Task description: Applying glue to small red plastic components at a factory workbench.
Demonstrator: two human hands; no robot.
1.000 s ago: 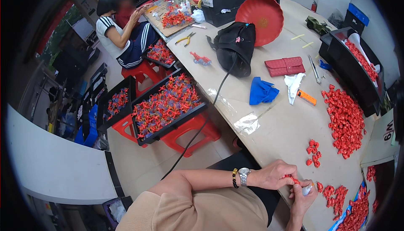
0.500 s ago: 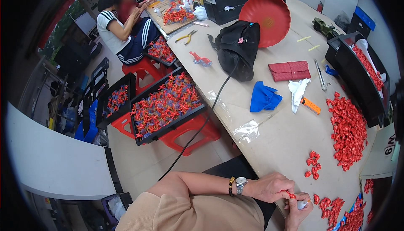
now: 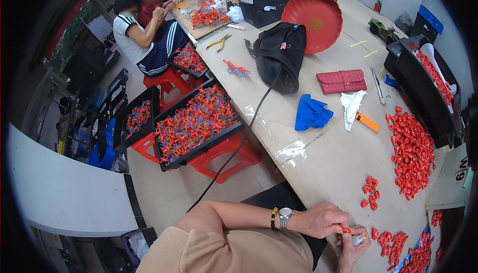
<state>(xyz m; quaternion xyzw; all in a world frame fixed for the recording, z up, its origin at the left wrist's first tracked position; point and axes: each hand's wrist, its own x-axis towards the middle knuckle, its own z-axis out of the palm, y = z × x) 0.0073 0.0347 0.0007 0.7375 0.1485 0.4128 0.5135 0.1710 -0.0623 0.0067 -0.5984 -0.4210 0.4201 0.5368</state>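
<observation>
My left hand (image 3: 321, 220), with a watch and a beaded bracelet on its wrist, pinches a small glossy red plastic piece (image 3: 344, 229) at the table's near edge. Close against it, my right hand (image 3: 352, 251) is closed around a small white bottle (image 3: 357, 240), only partly visible among the fingers. The fingertips of both hands meet at the red piece, hiding most of it. Several loose red pieces (image 3: 371, 189) lie just beyond my hands. More red pieces (image 3: 397, 245) are spread to the right of my right hand.
A big heap of red pieces (image 3: 411, 156) lies at right, below a tilted black bin (image 3: 423, 91). Farther off are a blue cloth (image 3: 312, 112), an orange lighter (image 3: 367, 122), a red wallet (image 3: 341, 81) and a black bag (image 3: 281, 56). A filled black tray (image 3: 196, 123) rests on red stools; two people sit beyond.
The view has shifted very slightly. My hands keep nearly the same place and the same hold.
</observation>
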